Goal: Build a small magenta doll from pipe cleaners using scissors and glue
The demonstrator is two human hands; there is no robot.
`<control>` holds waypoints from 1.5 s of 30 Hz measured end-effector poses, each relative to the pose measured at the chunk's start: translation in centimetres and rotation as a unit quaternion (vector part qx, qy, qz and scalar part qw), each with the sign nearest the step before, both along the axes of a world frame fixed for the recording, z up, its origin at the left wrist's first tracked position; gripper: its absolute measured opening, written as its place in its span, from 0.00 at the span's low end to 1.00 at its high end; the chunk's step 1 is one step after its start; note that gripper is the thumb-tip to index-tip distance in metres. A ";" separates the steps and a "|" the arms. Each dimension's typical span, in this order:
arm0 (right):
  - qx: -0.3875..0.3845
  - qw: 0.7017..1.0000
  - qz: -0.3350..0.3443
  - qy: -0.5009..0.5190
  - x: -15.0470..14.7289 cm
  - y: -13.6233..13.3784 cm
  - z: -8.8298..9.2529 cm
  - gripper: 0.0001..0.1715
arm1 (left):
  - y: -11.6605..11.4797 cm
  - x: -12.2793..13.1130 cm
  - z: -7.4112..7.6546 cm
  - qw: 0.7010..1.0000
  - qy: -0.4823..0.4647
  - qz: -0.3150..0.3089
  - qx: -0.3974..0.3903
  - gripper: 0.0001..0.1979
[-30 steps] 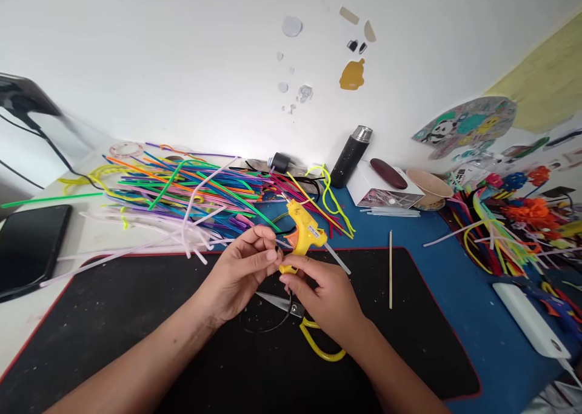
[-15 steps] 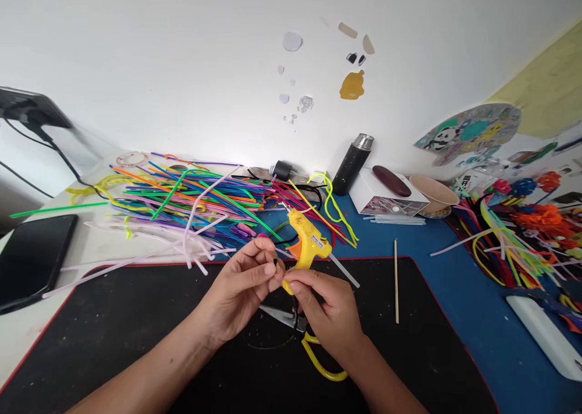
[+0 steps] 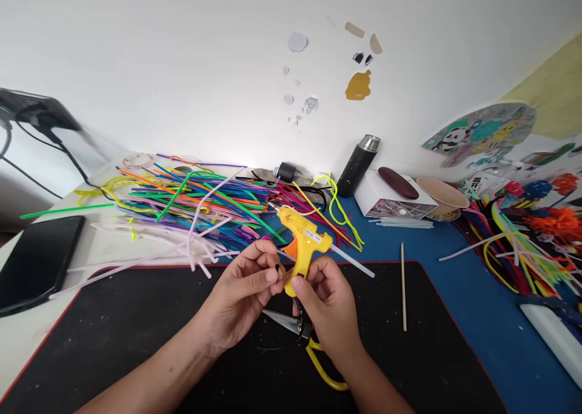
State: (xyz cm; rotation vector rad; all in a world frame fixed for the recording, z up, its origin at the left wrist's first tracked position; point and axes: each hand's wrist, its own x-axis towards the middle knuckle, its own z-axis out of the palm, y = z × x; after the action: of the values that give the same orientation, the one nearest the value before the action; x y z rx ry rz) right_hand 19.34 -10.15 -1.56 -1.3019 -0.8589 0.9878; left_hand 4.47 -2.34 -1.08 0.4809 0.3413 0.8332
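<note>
Between its thumb and fingertips my left hand (image 3: 248, 296) pinches a small black piece (image 3: 277, 268). My right hand (image 3: 331, 308) is closed on the lower handle of a yellow glue gun (image 3: 302, 238), its thumb on the front of the grip. The gun's nozzle points up and left, and a clear glue stick (image 3: 354, 261) sticks out of its back end. Below the hands, scissors with yellow handles (image 3: 325, 371) lie on the black mat (image 3: 150, 329), partly hidden by the right hand and a black cord.
Colourful pipe cleaners (image 3: 213, 196) are heaped behind at left, with more (image 3: 518, 250) at far right. A phone (image 3: 40, 262) lies at left. A black flask (image 3: 359, 165) and a white box (image 3: 386, 199) stand near the wall; a thin stick (image 3: 403, 287) lies at right.
My right hand has moved from beside the left fingertips onto the glue gun's handle. The gun has tilted, its nozzle now further left. The view has shifted slightly.
</note>
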 end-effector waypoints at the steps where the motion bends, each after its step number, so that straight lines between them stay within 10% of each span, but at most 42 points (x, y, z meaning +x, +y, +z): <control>1: -0.006 0.999 0.014 0.031 0.0 0.2 -0.1 0.26 | 0.0 0.0 0.1 1.000 0.000 -0.002 0.001 0.15; 27: 0.018 0.987 0.098 0.128 1.3 4.3 -0.1 0.10 | 2.2 -1.2 0.1 0.998 0.042 0.027 0.023 0.13; 36: 0.039 0.987 0.069 0.140 0.9 4.2 0.3 0.21 | 3.8 -1.4 0.6 0.987 0.049 0.151 -0.022 0.17; 45: -0.033 0.972 0.170 0.160 2.3 2.5 -0.4 0.30 | 4.1 -1.6 -0.1 0.989 0.064 0.137 -0.009 0.16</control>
State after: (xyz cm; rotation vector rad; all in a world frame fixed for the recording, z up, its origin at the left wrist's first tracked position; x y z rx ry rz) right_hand 21.63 -7.67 -2.00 -1.0276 -0.8170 1.4631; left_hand 2.86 1.79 -1.19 0.4786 0.5406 1.0668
